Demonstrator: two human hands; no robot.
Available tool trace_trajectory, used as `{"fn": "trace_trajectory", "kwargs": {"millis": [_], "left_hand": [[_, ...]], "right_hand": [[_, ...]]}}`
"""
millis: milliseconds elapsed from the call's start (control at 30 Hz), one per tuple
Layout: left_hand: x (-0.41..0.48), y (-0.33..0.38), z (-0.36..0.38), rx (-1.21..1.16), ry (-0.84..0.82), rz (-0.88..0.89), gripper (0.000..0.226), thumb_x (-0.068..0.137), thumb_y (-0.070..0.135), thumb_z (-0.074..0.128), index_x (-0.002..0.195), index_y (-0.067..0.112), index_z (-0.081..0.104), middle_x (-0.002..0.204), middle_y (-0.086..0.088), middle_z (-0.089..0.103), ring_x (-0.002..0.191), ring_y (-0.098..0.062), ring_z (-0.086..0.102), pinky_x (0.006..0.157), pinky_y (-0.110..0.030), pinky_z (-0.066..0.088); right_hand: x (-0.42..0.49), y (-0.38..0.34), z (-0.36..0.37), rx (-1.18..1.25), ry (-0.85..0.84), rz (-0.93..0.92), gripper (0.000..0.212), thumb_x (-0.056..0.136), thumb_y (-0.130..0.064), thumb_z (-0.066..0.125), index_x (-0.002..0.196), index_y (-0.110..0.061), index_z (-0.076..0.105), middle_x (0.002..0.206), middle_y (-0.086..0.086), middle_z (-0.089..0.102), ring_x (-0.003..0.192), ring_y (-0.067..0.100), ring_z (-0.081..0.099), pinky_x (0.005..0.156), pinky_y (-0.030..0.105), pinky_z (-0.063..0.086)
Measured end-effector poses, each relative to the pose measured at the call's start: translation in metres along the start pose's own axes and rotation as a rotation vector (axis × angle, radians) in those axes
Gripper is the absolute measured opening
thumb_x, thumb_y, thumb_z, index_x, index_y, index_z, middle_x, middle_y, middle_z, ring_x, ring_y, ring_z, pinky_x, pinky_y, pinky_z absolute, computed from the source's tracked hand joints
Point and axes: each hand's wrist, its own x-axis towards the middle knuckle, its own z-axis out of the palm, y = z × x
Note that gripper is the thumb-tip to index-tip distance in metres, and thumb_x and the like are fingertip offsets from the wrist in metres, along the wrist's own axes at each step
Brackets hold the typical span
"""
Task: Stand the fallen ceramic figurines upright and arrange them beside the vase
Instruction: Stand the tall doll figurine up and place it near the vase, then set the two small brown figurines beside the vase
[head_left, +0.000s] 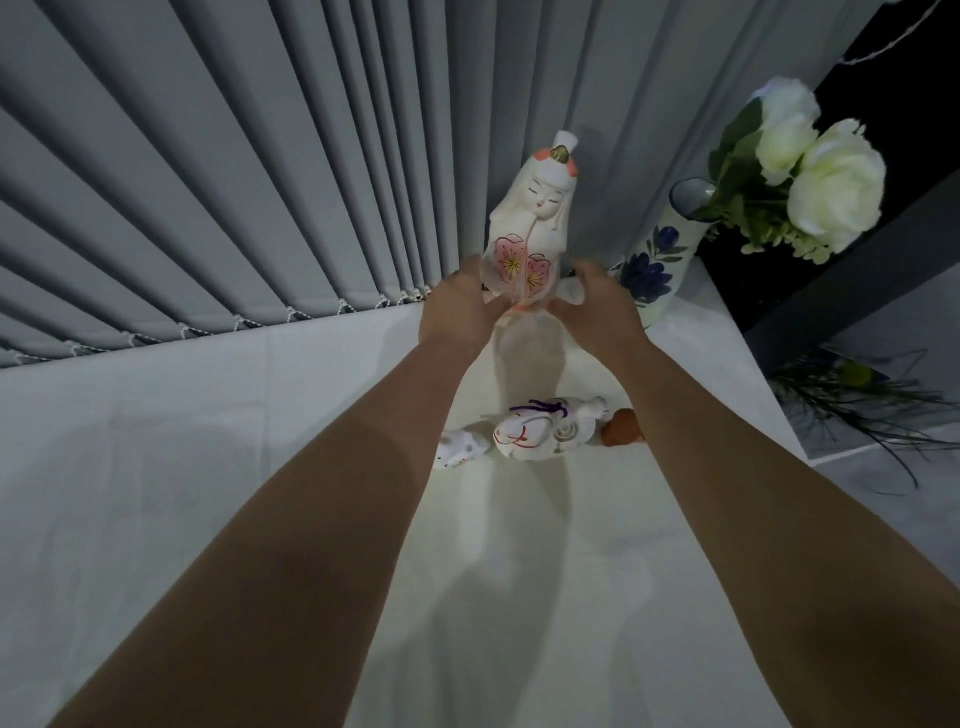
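Observation:
A tall white ceramic doll figurine (530, 218) with pink flowers and a white hat stands upright at the back of the white table, left of the vase. My left hand (457, 306) and my right hand (597, 306) hold its base from both sides. The white vase (657, 260) with blue flowers carries white roses (826, 176). Nearer to me, a white figurine (550, 428) with purple and red lines lies on its side between my forearms. A small white figurine (460, 447) lies to its left, partly hidden by my left arm. A brown piece (621, 427) shows at its right.
Grey vertical blinds (234, 182) hang right behind the table (156, 467). A dark frame (852, 260) runs at the right. Beyond the table's right edge lie thin dark stems with a yellow bloom (857, 379).

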Motion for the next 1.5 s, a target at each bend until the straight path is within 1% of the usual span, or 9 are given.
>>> {"fn": "trace_trajectory", "kwargs": {"millis": [133,233,400,467,600,733,1067,1300,1500], "left_hand": [[-0.037,0.008,0.005,-0.018,-0.018,-0.013,0.059,0.089,0.044,0.062,0.138,0.015,0.044,0.131,-0.011,0.060,0.121,-0.030,0.056,0.094,-0.037,0.046],[-0.064,0.020,0.013,-0.045,-0.045,0.036,0.057,0.092,0.045,0.057,0.140,0.018,0.044,0.139,-0.008,0.055,0.126,-0.027,0.052,0.101,-0.036,0.042],[-0.098,0.046,0.031,0.042,-0.164,0.199,0.050,0.092,0.039,0.058,0.136,0.018,0.048,0.138,-0.005,0.054,0.127,-0.024,0.051,0.102,-0.035,0.042],[-0.108,0.054,0.040,0.110,-0.222,0.275,0.050,0.090,0.036,0.061,0.135,0.018,0.049,0.138,-0.005,0.054,0.128,-0.024,0.049,0.103,-0.035,0.041],[-0.115,0.064,0.060,0.243,-0.315,0.381,0.056,0.086,0.035,0.066,0.136,0.017,0.051,0.139,-0.006,0.053,0.135,-0.024,0.040,0.109,-0.034,0.033],[-0.112,0.066,0.080,0.426,-0.299,0.451,0.054,0.082,0.041,0.066,0.127,0.013,0.057,0.132,-0.009,0.059,0.134,-0.027,0.040,0.116,-0.036,0.028],[-0.109,0.070,0.095,0.469,-0.204,0.465,0.033,0.084,0.041,0.064,0.106,0.016,0.065,0.101,-0.005,0.071,0.103,-0.028,0.054,0.096,-0.033,0.037],[-0.094,0.079,0.092,0.275,-0.175,0.366,0.033,0.080,0.033,0.071,0.108,0.015,0.067,0.101,-0.006,0.071,0.107,-0.027,0.053,0.087,-0.034,0.045],[-0.063,0.088,0.094,0.273,-0.112,0.298,0.036,0.082,0.027,0.072,0.115,0.015,0.065,0.107,-0.006,0.070,0.112,-0.027,0.052,0.089,-0.036,0.047]], "right_hand": [[-0.025,0.018,-0.017,0.021,0.054,0.027,0.044,0.094,-0.028,0.058,0.135,-0.014,0.049,0.137,0.006,0.056,0.127,0.024,0.051,0.100,0.031,0.039],[-0.051,0.036,-0.027,0.097,0.115,0.061,0.039,0.096,-0.026,0.056,0.133,-0.015,0.053,0.138,0.001,0.056,0.125,0.017,0.053,0.095,0.018,0.034],[-0.092,0.073,-0.042,0.067,0.180,0.100,0.034,0.095,-0.024,0.054,0.129,-0.020,0.054,0.133,-0.003,0.058,0.122,0.016,0.054,0.085,0.017,0.037],[-0.102,0.086,-0.045,0.049,0.164,0.131,0.036,0.094,-0.021,0.054,0.130,-0.021,0.053,0.135,-0.002,0.057,0.120,0.018,0.054,0.083,0.019,0.038],[-0.115,0.107,-0.047,-0.030,0.092,0.142,0.050,0.088,-0.017,0.059,0.136,-0.023,0.048,0.138,-0.001,0.053,0.125,0.021,0.051,0.098,0.029,0.041],[-0.122,0.119,-0.045,-0.120,-0.035,0.143,0.063,0.087,-0.026,0.064,0.145,-0.026,0.038,0.146,-0.001,0.047,0.131,0.021,0.047,0.107,0.036,0.039],[-0.129,0.130,-0.044,-0.084,-0.011,0.034,0.034,0.090,-0.022,0.059,0.124,-0.019,0.055,0.116,0.002,0.067,0.112,0.021,0.061,0.091,0.034,0.047],[-0.111,0.134,-0.051,-0.059,0.041,0.007,0.015,0.087,-0.024,0.062,0.102,-0.025,0.059,0.101,-0.009,0.068,0.099,0.017,0.063,0.085,0.032,0.048],[-0.071,0.126,-0.062,-0.067,0.084,-0.013,0.013,0.087,-0.023,0.063,0.100,-0.024,0.059,0.100,-0.005,0.068,0.098,0.019,0.063,0.084,0.033,0.048]]}}
